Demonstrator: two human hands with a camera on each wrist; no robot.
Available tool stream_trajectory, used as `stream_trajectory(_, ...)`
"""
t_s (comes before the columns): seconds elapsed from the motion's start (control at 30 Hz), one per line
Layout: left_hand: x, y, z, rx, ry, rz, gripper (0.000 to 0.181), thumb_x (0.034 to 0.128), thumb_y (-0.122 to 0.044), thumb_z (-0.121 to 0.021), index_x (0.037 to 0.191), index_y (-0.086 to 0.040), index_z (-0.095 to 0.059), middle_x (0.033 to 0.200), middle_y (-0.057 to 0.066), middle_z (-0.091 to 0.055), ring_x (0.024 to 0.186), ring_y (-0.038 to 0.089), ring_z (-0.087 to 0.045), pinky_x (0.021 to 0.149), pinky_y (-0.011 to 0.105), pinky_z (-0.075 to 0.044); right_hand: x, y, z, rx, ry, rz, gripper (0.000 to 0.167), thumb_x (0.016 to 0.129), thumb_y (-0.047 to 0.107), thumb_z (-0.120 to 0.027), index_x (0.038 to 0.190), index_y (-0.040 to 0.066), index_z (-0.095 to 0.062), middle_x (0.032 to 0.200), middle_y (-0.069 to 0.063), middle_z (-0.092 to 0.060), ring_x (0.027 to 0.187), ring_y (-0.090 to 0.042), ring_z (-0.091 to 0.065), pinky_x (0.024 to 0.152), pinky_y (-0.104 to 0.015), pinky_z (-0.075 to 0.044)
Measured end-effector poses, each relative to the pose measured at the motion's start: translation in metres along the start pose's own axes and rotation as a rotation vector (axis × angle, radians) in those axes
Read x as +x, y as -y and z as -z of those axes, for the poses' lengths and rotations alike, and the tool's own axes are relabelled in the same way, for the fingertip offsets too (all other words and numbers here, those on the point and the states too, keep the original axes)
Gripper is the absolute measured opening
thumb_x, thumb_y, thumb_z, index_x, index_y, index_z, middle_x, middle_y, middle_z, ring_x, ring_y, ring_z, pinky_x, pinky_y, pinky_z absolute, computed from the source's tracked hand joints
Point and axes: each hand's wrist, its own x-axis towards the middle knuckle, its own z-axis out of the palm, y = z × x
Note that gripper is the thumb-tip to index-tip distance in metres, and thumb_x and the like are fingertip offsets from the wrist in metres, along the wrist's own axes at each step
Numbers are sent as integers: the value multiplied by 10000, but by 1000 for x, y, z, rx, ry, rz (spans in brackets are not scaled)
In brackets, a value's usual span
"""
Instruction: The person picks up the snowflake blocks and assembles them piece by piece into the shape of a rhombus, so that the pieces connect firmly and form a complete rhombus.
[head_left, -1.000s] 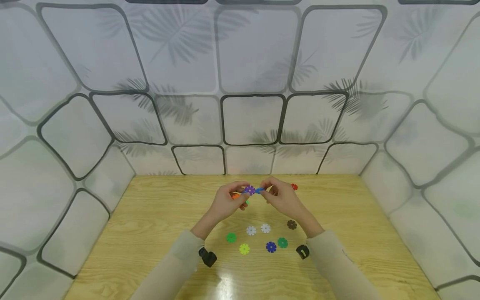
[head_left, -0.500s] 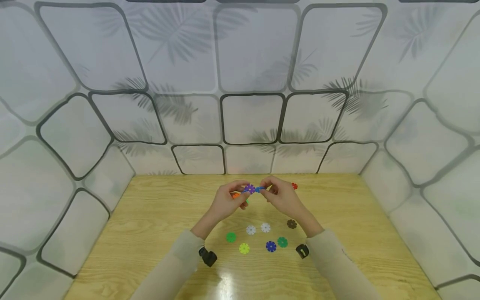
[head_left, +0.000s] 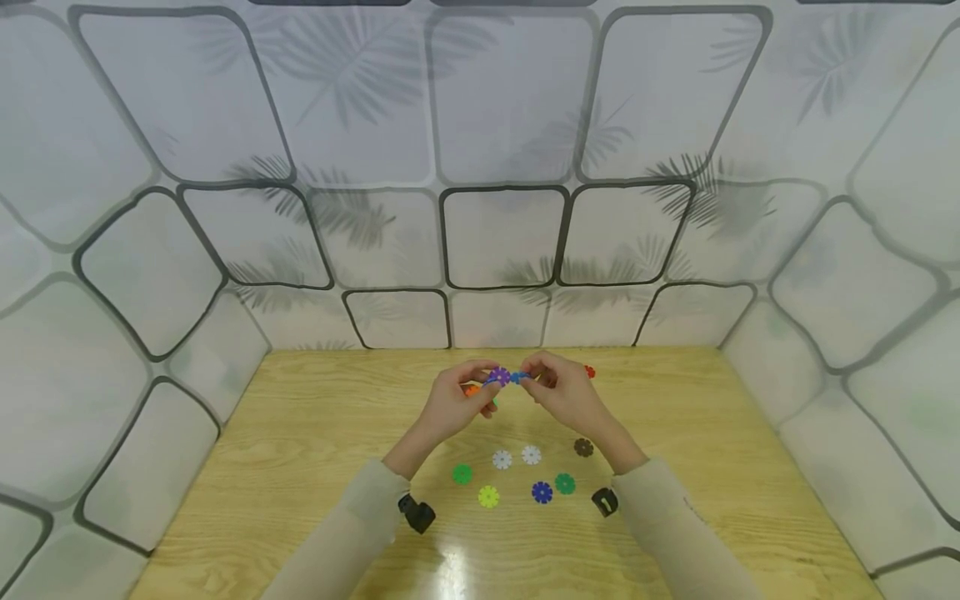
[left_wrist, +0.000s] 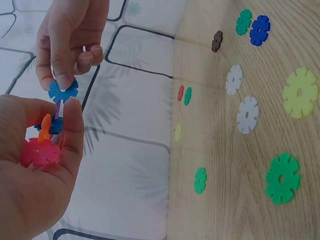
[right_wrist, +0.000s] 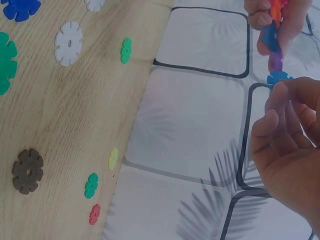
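Observation:
Above the far part of the table, my left hand (head_left: 453,404) holds a joined chain of slotted plastic flower discs. In the left wrist view a pink disc (left_wrist: 39,153) sits nearest the palm, followed by an orange disc (left_wrist: 44,129) and a dark blue disc (left_wrist: 56,126). A purple disc (head_left: 500,377) comes after them, its face turned to the head view. At the chain's right end is a light blue disc (left_wrist: 64,90), pinched between thumb and fingers of my right hand (head_left: 566,392). It meets the purple disc's edge; how deep the slots engage is too small to tell.
Loose discs lie on the wooden table (head_left: 300,483): two white, a brown disc (head_left: 583,447), a dark blue one (head_left: 542,492), a yellow-green one (head_left: 489,497), a red one (head_left: 589,372) and several green. A patterned sheet (head_left: 502,233) walls the back and sides.

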Motion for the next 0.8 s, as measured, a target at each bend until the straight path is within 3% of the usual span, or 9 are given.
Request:
stream_trajectory(0.33, -1, -4, -2, 3, -8, 18, 374, 1028, -63, -675, 1393, 8, -630, 1102, 257, -704, 683, 239, -743, 619, 276, -639, 1, -5, -3, -24, -36, 38, 106, 993, 56, -723, 1086, 108, -716, 881, -38, -701, 594, -92, -566, 507, -253, -496)
stream_trajectory(0.53, -1, -6, -2, -2, -10, 18, 380, 1031, -66, -672, 1398, 22, -625, 1089, 261, -710, 678, 198, -742, 625, 279, -643, 2, -3, -4, -18, -51, 56, 89, 998, 60, -721, 1077, 100, -723, 879, -95, -716, 560, -76, -566, 467, -262, -476)
stream_trajectory(0.8, -1, -7, -4, 3, -14, 12, 377, 1032, -71, -676, 1394, 25, -628, 1090, 278, -717, 685, 211, -750, 633, 274, -646, 2, -1, -2, 46, -47, 9, 88, 1020, 90, -701, 1084, 147, -719, 960, -84, -708, 519, -197, -591, 417, -260, -408)
